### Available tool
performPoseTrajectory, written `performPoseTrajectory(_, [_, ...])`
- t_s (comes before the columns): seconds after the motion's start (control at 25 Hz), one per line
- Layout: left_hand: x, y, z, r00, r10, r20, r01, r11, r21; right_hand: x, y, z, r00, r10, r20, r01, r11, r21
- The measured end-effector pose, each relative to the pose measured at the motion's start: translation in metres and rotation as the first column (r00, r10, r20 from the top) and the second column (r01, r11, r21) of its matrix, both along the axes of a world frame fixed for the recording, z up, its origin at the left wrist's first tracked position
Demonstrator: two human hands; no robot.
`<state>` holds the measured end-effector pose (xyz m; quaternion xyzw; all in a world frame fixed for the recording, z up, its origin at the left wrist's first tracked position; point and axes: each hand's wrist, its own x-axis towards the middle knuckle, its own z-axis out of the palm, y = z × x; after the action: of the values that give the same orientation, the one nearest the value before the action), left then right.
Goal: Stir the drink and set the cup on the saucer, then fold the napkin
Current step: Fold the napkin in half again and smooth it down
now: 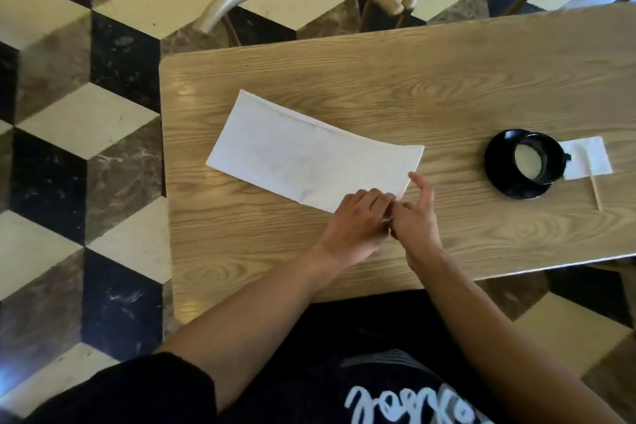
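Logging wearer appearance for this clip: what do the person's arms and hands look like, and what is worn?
Both the left hand and right hand are bare, without gloves, rings or a watch. Forearms are uncovered; a black sleeve ends near the left elbow. The black top carries white script lettering.

Head view, wide-angle: straight edges of the bench (344,72) bow and the floor (69,113) tiles stretch toward the frame borders. Light: soft, even, moderately bright; a blown-out bluish patch at the upper right corner. Glare: pale sheen streaks on the bench surface at its left end. Shadows: faint and short under the napkin (309,158). Sharpness: overall soft, compression smear; both hands slightly blurred; shirt (395,403) lettering at the bottom edge blurred.
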<state>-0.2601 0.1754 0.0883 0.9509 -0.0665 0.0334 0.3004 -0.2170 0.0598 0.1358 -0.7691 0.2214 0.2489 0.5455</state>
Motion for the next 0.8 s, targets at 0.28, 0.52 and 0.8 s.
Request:
performPoseTrajectory(0.28, [-0.023, -0.002, 0.032, 0.982, 0.179, -0.054, -0.183, 0.979, -0.089, 0.003, -0.014, 0.013, 0.908, 0.409, 0.092, -0.402, 0.912, -0.088])
performPoseTrajectory(0.52, [-0.037, -0.004, 0.072, 0.943, 0.315, -0.111, -0.331, 0.925, -0.187, 0.019, -0.050, 0.008, 0.288, 0.899, 0.330, -0.712, 0.431, -0.554])
performPoseTrajectory(0.8, [-0.043, 0.028, 0.124, 0.777, 0.575, -0.258, -0.627, 0.666, -0.404, 0.066, -0.049, 0.037, 0.283, 0.816, 0.503, -0.720, 0.528, -0.451])
